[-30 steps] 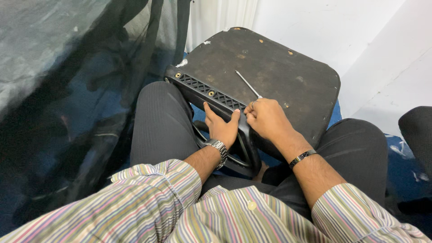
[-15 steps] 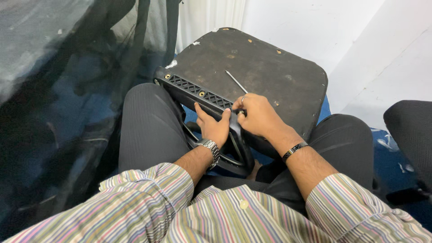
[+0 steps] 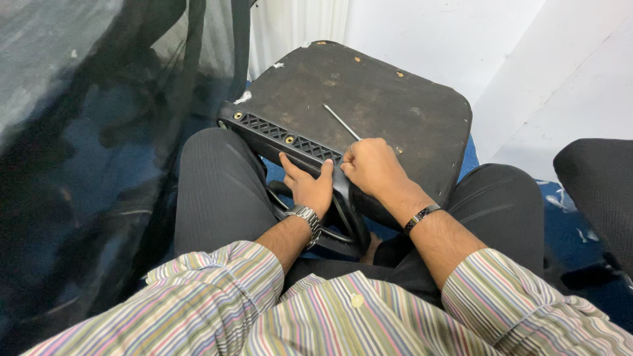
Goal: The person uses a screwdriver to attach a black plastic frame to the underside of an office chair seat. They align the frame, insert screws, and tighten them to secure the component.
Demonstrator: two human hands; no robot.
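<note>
My left hand point(image 3: 310, 186) is wrapped over the black plastic armrest point(image 3: 290, 146), fingers hooked on its upper edge, thumb side toward me; the grip is closed and bearing on the part. My right hand point(image 3: 372, 168) is fisted around a thin metal tool point(image 3: 341, 121), whose shaft points up and away over the seat base point(image 3: 369, 99). The armrest lies across my lap, its ribbed, latticed underside facing up, two brass-coloured inserts showing; its far end touches the near edge of the seat base, which stands tilted between my knees. Judgement: the armrest is rigid moulded plastic, light for its length, not fragile, and the ribbing gives good purchase, so it is best held across the ribbed bar near the middle, as now. The curved loop below my wrist looks smoother and more likely to twist in the hand. The tool is slim, stiff and probably slippery, so a full fist suits it. The seat base looks heavy and awkward, with a worn, scuffed surface.
</note>
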